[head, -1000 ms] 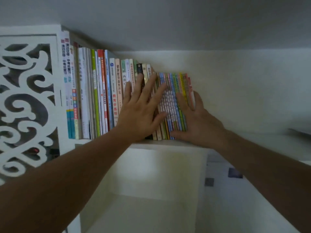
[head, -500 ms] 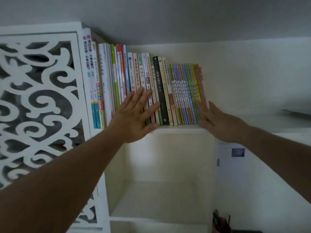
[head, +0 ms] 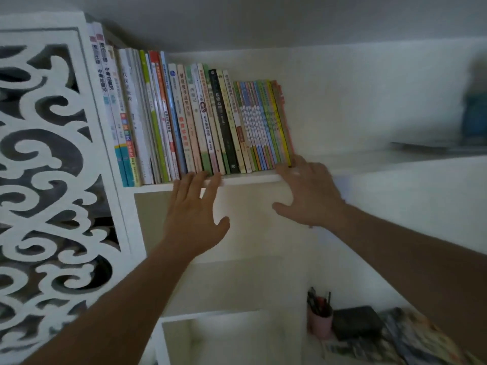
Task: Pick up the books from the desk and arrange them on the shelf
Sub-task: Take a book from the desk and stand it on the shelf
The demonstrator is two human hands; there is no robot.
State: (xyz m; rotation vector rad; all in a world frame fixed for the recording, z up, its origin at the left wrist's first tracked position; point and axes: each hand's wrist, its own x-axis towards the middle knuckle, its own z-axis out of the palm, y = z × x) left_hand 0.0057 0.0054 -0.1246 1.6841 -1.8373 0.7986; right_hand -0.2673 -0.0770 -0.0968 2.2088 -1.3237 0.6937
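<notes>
I am finishing the row of books (head: 200, 122) on the shelf (head: 245, 179), my left hand (head: 195, 217) and right hand (head: 305, 196) both spread and holding nothing, so next I think I am needing more books from the desk.

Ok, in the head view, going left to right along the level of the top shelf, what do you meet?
White carved scroll panel → row of upright books → left hand at the shelf edge → right hand at the row's right end → blurred blue object.

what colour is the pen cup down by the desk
Pink, best seen in the head view: the pen cup beside a black box.
</notes>
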